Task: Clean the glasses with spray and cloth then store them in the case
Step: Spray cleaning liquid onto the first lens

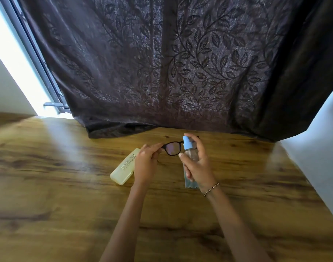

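Two bare forearms (124, 224) reached forward from the lower edge over the wooden surface (57, 186), the right wrist bearing a beaded bracelet (212, 189).

The left hand (145, 163) was curled, its fingertips pinching the black glasses (172, 148) at the near end of the frame. This kept the fingers off the lens and held the glasses raised above the surface with one lens turned toward the nozzle.

The right hand (197, 167) was wrapped around the clear bottle (189, 153), with the thumb on its near side and a finger arched over the blue spray head (the posture for pressing it down). The bottle stood upright, just beside the glasses and covering the second lens from this view. The step in hand was judged to be the spraying. No mist could be made out.

A pale blue cloth (190, 183) showed below the right hand. Whether it lay on the surface or was tucked under the lower fingers could not be told. Either way it was within reach for the wiping to follow.

The yellowish case (124, 167) lay closed on the surface just left of the left hand, apart from the glasses, so storing was not yet begun.

A dark leaf-patterned curtain (180, 63) hung behind, its hem resting on the far edge of the surface, with a bright window (16, 59) at far left.
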`<state>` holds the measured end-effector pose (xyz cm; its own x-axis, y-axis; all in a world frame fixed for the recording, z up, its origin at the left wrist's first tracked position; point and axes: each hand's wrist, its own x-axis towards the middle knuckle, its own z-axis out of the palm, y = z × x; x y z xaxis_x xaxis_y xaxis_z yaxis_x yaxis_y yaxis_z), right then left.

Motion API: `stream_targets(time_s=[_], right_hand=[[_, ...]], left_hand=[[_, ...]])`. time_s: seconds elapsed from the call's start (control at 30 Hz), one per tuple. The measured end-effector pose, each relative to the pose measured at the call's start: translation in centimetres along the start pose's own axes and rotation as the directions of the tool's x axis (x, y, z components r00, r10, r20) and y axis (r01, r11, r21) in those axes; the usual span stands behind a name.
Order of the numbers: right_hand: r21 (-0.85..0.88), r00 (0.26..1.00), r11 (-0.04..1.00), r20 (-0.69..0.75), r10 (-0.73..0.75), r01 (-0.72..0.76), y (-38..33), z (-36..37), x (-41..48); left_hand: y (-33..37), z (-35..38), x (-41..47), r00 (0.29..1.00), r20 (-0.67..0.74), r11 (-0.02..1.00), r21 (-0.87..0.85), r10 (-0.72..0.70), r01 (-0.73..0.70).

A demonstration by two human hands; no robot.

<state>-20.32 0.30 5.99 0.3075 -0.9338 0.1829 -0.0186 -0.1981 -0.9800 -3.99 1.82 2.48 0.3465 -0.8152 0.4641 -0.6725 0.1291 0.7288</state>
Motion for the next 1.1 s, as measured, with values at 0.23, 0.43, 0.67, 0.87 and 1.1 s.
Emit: stream_targets(time_s=[0.23, 0.43, 0.67, 0.87, 1.1], right_hand=[[-0.297, 0.998, 0.955, -0.054, -0.011, -0.006, 0.1, 0.3, -0.1], [-0.537, 0.987, 0.837, -0.040, -0.153, 0.108, 0.9, 0.5, 0.2], [-0.683, 0.960, 0.723, -0.122, -0.254, 0.105, 1.1, 1.3, 0.3], [-0.709, 0.964, 0.698, -0.106, -0.244, 0.098, 1.0, 2.0, -0.1], [-0.773, 0.963, 0.632, -0.126, -0.239, 0.056, 1.2, 1.5, -0.3]], left_hand=[[0.0, 0.1, 0.0, 1.000, -0.016, 1.000, 0.007, 0.014, -0.013], [-0.1, 0.3, 0.0, 1.000, -0.002, 1.000, 0.006, -0.001, 0.001], [-0.2, 0.3, 0.0, 1.000, -0.001, 1.000, 0.014, -0.005, 0.005], [-0.3, 0.4, -0.1, 1.000, -0.001, 1.000, 0.000, -0.015, 0.015], [-0.2, 0.3, -0.1, 1.000, -0.004, 1.000, 0.015, -0.013, 0.013]])
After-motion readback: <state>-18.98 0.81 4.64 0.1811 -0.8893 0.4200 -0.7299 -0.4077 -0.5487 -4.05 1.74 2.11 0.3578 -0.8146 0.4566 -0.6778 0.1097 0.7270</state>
